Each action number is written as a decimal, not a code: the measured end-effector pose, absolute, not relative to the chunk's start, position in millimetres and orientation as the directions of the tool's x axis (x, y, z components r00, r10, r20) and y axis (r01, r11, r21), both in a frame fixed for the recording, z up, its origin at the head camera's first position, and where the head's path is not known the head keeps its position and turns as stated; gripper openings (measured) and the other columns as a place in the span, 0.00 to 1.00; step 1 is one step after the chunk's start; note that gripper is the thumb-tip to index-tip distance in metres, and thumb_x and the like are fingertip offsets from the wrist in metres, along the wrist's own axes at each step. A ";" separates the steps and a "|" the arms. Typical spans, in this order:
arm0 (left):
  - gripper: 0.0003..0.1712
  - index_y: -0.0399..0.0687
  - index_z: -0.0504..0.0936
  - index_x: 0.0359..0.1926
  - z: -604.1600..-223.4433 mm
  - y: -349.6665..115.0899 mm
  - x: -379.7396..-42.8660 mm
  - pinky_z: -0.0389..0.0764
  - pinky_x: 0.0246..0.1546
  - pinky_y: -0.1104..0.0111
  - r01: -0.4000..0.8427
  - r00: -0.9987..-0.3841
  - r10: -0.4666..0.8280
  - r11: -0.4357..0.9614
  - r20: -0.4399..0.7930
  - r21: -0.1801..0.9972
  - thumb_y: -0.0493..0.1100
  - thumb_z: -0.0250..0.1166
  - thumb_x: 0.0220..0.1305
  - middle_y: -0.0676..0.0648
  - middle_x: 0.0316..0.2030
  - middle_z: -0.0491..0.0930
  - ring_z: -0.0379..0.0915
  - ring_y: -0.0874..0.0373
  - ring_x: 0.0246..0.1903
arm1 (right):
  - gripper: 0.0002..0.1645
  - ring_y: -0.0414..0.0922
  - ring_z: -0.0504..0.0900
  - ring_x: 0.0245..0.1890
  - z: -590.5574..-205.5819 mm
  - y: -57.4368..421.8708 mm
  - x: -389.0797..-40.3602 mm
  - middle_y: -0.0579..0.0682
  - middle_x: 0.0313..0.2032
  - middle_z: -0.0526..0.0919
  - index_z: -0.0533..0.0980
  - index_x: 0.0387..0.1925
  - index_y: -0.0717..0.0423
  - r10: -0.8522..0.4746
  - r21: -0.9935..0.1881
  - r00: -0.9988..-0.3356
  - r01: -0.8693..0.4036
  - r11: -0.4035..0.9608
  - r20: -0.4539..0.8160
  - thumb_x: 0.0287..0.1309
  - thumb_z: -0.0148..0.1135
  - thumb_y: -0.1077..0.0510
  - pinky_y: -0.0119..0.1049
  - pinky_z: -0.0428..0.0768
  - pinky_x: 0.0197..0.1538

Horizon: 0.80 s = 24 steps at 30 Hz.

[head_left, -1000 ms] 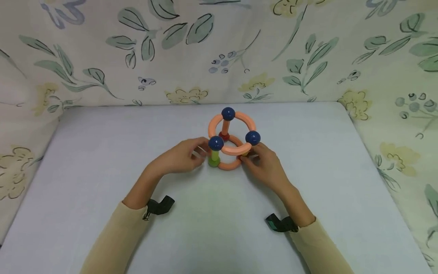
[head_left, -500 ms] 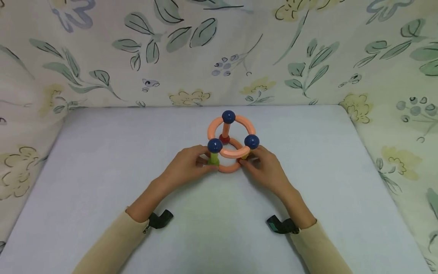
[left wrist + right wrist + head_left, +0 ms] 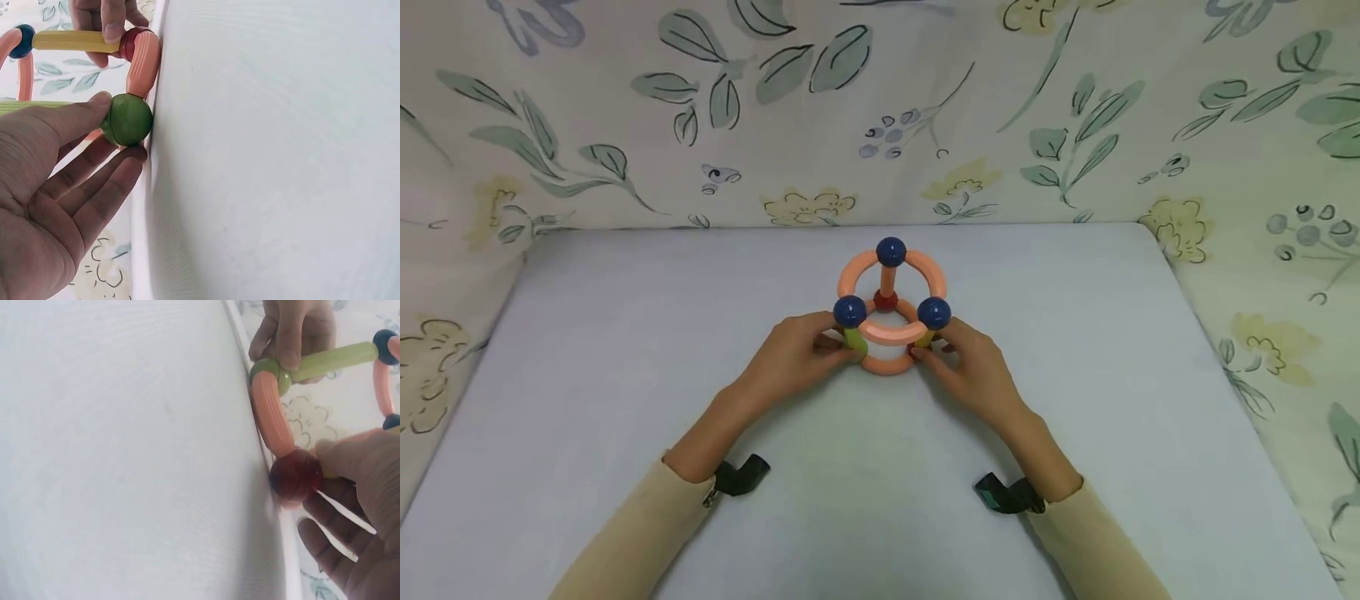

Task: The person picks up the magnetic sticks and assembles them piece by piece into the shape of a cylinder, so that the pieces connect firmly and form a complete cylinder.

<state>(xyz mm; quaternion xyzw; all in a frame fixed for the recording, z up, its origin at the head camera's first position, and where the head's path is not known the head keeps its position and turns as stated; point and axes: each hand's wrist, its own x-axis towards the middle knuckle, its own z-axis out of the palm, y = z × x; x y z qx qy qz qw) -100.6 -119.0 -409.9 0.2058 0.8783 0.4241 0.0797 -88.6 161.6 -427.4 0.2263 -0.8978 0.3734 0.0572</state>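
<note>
A frame of magnetic rods and balls point(image 3: 891, 334) stands on the table. Curved orange rods make an upper and a lower ring. Blue balls point(image 3: 891, 252) join the upper one, and three upright rods, green, yellow and orange, link the two. On the left, my left hand point(image 3: 793, 354) pinches the lower green ball point(image 3: 132, 122) between thumb and fingers, below the green rod point(image 3: 337, 360). Opposite it, my right hand point(image 3: 977, 371) pinches a lower red ball point(image 3: 294, 476) at the foot of the yellow rod point(image 3: 76, 41). Another red ball point(image 3: 886, 300) sits at the back.
The white table point(image 3: 880, 500) extends around the frame on all sides. Behind it hangs a floral cloth point(image 3: 962, 100), which also shows along the left and right. Each wrist wears a black strap-like piece, one near the left sleeve point(image 3: 640, 517).
My left hand has closed in on the green ball and now grips it. The whole frame has shifted slightly left and turned a little, with the right hand staying on the red ball.
</note>
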 end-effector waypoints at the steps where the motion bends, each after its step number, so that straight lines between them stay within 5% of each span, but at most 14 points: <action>1: 0.19 0.50 0.86 0.56 -410.8 -119.4 -101.2 0.91 0.49 0.61 0.298 -0.901 0.432 0.551 0.039 0.780 0.42 0.76 0.65 0.47 0.51 0.90 0.92 0.51 0.47 | 0.20 0.50 0.89 0.49 -427.3 161.6 -88.0 0.53 0.49 0.90 0.80 0.58 0.53 -0.363 -0.642 -0.890 -0.452 0.620 0.276 0.67 0.73 0.58 0.47 0.90 0.50; 24: 0.11 0.53 0.88 0.48 -412.2 -118.4 -101.2 0.90 0.50 0.63 0.315 -0.903 0.427 0.574 0.052 0.756 0.42 0.76 0.66 0.51 0.46 0.91 0.91 0.56 0.47 | 0.20 0.49 0.90 0.50 -427.8 164.2 -89.9 0.51 0.48 0.91 0.82 0.56 0.53 -0.356 -0.677 -0.895 -0.439 0.590 0.270 0.64 0.75 0.59 0.47 0.90 0.49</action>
